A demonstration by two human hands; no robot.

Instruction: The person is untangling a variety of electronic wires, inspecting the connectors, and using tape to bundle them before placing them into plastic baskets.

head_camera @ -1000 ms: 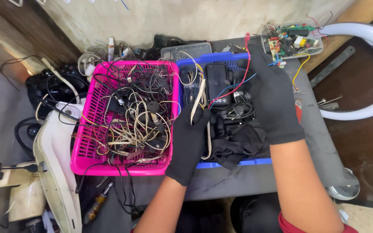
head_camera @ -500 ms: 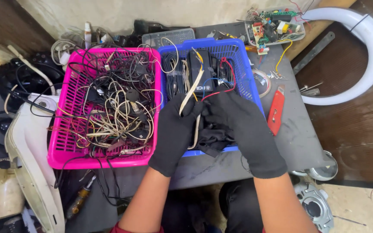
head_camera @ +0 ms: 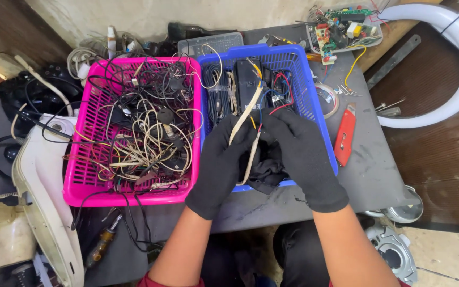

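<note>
1. Seen from above, two hands in black knit gloves work over the near end of a blue plastic basket (head_camera: pixel 314 101) on a grey table (head_camera: pixel 367 170).
2. The left hand (head_camera: pixel 221 165) is curled around a flat beige cable (head_camera: pixel 245 119), fingers closed on it.
3. The cable runs from that hand toward 12 o'clock, across black adapters and red and blue wires lying in the blue basket.
4. The right hand (head_camera: pixel 304 157) sits just beside the left at 3 o'clock, fingers bent down onto a dark bundle (head_camera: pixel 264 172) at the basket's near edge; whether it grips the bundle cannot be told.
5. At 9 o'clock of the hands, touching the blue basket, stands a pink basket (head_camera: pixel 81 165) full of tangled black, white and beige cords.
6. A red utility knife (head_camera: pixel 345 134) lies on the table at 3 o'clock.
7. A circuit board (head_camera: pixel 341 26) with loose wires rests at 1 o'clock, near the far edge of the table.
</note>
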